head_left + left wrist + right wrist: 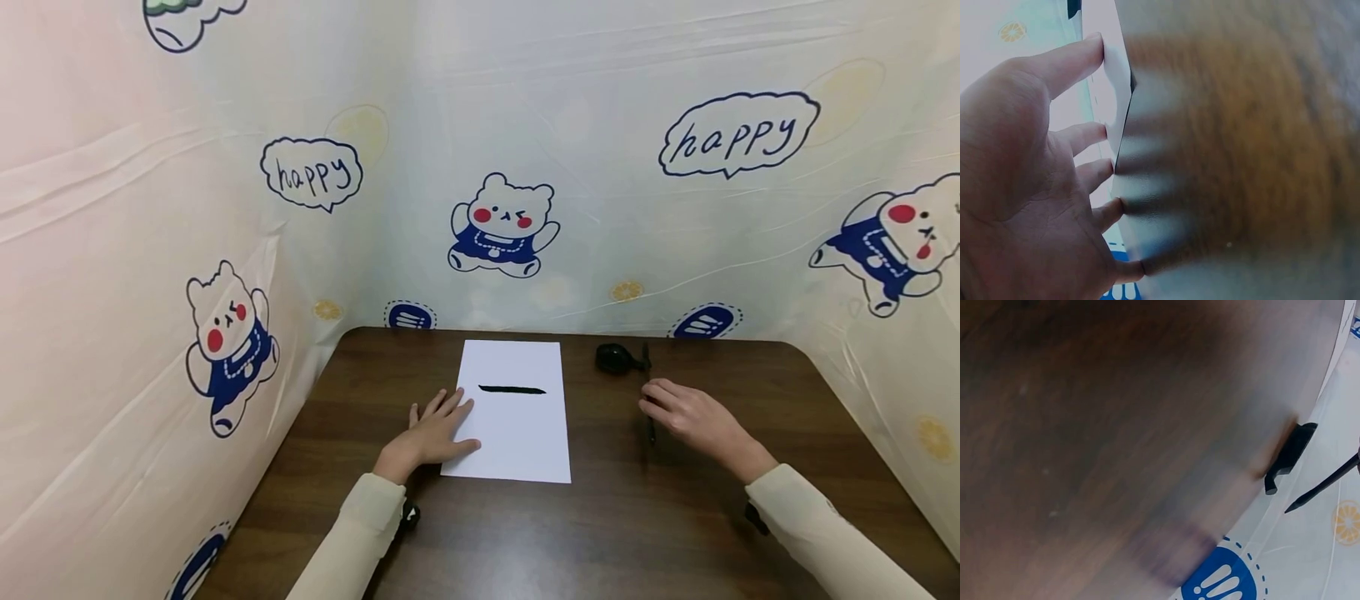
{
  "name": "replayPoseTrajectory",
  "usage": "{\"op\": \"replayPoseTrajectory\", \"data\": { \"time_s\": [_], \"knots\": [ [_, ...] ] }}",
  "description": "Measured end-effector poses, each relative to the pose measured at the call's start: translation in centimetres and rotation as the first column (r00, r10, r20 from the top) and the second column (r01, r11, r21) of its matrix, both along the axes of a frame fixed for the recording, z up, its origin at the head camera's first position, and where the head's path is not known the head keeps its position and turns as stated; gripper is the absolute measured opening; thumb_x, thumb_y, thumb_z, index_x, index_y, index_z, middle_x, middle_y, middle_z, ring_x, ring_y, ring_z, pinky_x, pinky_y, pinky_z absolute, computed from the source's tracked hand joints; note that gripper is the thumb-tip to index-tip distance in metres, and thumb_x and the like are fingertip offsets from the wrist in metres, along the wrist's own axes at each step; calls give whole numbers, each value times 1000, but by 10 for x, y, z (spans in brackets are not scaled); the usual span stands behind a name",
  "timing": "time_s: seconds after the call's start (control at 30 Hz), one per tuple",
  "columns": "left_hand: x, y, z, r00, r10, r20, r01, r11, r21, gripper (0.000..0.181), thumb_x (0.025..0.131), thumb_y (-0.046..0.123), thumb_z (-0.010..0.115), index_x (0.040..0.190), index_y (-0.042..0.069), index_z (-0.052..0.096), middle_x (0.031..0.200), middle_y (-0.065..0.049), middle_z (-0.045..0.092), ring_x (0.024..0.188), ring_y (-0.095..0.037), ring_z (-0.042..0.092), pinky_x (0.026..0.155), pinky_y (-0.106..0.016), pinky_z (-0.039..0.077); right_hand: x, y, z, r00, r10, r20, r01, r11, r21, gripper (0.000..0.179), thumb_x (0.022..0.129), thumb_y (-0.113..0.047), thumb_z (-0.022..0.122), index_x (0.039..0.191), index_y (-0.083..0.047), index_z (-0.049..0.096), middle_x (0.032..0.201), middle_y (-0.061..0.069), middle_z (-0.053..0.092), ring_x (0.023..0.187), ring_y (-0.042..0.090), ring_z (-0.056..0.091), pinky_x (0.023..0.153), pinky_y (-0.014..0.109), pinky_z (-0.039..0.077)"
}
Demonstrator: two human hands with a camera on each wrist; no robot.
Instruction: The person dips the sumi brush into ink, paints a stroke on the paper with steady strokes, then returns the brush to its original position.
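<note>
A white sheet of paper (517, 442) lies on the wooden table, with one thick black horizontal stroke (513, 389) across its upper part. My left hand (431, 433) rests on the sheet's left edge, fingers spread and thumb on the paper; in the left wrist view its fingertips meet the sheet. To the right of the paper, my right hand (686, 417) pinches a slim dark brush (651, 432) just over the table. The brush's tapered tip (1300, 501) shows in the right wrist view, where most of that hand is out of frame.
A small black dish with a short handle (615, 358) sits near the table's far edge, close to the brush's far end. Printed cloth walls (510, 108) enclose the table (517, 542) at the back and sides.
</note>
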State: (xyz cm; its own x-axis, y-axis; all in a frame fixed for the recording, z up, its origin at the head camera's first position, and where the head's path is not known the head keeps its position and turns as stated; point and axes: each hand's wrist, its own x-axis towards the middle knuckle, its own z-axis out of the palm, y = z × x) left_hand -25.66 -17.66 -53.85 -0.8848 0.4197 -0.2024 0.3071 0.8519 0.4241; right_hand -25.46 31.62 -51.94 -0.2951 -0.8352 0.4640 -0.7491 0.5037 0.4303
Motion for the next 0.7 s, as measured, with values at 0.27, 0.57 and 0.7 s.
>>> {"op": "replayPoseTrajectory", "data": {
  "time_s": [0.27, 0.57, 0.7],
  "knots": [
    [5, 4, 9, 1000, 2, -15, -3, 998, -61, 86, 101, 60, 62, 170, 19, 31, 180, -9, 16, 167, -42, 7, 122, -82, 4, -2, 1, -4, 1000, -20, 24, 19, 998, 60, 52, 114, -3, 28, 112, -3, 80, 117, 19, 72, 105, 31, 70, 78, 39, 65],
    [6, 5, 8, 1000, 8, -12, -9, 998, -57, 85, 100, 60, 63, 169, 19, 33, 180, -8, 17, 167, -41, 8, 122, -82, 4, -2, -2, -9, 999, 0, 52, -3, 998, 68, 83, 114, -14, -2, 110, -3, 80, 116, 18, 72, 104, 30, 70, 78, 39, 65],
    [4, 4, 7, 1000, 7, -21, -9, 998, -64, 86, 100, 60, 63, 169, 19, 33, 180, -8, 17, 167, -42, 9, 122, -83, 5, -1, -2, -12, 998, -14, 68, 8, 997, 82, 63, 116, -9, 17, 110, -3, 80, 117, 18, 71, 104, 30, 69, 78, 39, 65]
  ]
}}
